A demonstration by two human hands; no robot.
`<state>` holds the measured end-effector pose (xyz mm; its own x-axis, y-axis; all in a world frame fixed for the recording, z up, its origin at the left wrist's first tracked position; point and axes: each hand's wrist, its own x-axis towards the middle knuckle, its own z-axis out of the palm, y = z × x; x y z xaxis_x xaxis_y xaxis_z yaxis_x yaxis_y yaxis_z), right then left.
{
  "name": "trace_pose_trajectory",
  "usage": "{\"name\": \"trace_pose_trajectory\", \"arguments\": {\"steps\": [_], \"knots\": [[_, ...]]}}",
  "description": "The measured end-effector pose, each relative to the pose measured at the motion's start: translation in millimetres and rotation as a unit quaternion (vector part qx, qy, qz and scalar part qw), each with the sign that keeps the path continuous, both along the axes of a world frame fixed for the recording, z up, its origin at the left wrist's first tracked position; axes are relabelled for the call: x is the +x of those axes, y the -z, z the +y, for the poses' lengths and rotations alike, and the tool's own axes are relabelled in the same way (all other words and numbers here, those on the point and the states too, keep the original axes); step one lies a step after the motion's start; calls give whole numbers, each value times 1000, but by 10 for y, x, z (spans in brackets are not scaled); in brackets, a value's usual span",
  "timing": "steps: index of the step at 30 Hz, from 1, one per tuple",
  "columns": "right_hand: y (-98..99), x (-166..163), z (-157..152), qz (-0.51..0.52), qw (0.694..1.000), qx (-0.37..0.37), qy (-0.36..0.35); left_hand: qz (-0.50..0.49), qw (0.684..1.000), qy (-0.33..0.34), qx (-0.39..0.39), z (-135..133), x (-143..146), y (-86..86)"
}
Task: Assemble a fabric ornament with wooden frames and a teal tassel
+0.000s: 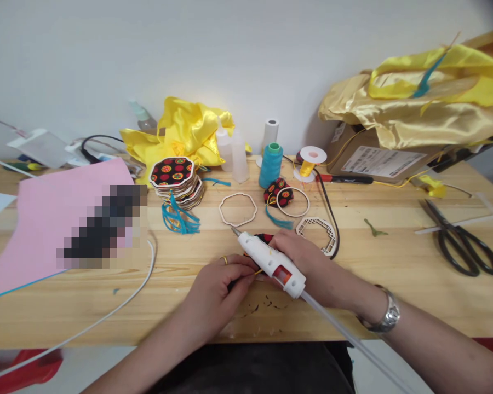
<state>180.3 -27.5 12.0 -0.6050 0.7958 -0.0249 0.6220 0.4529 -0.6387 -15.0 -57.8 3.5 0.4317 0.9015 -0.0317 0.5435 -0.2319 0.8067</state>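
Head view of a wooden table (394, 306), directions read from the hands at centre. The right hand (308, 262) is closed around the grip of one white glue gun (271, 262), whose nozzle points to 10 o'clock and whose clear glue stick trails to 4 o'clock. The left hand (219, 290) is curled, its fingertips pressing on a small patterned piece (265, 238) that lies under the gun's barrel and is mostly hidden by it.

Just beyond the nozzle, at 12 o'clock, lie three flat wooden outlines: a scalloped frame (238, 209), a round ring (293, 201) and a latticed frame (318, 232), the last just beside the right hand. A black cable (331, 213) curves past the latticed frame.

At 11 o'clock stands one stack of patterned pieces (175, 178) with a teal tassel (178, 219) in front of it. Farther back are two plastic bottles (232, 153), one teal thread cone (270, 165), one white roll (271, 131) and one yellow thread spool (309, 164).

One pair of scissors (460, 243) lies at 3 o'clock, and a pink sheet (45, 219) at 9 o'clock. A cardboard box (378, 158) at 1 o'clock bears a printed label, too small to read.
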Motion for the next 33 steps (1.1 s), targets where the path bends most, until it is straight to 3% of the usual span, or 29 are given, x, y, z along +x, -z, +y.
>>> {"name": "trace_pose_trajectory", "arguments": {"steps": [15,33], "knots": [[-12,20,40,24,999,-35,5,13,1000,4,6,-14,-5,10],[71,-5,26,-11,1000,-3,-6,4,999,3,35,-57,4,66]]}}
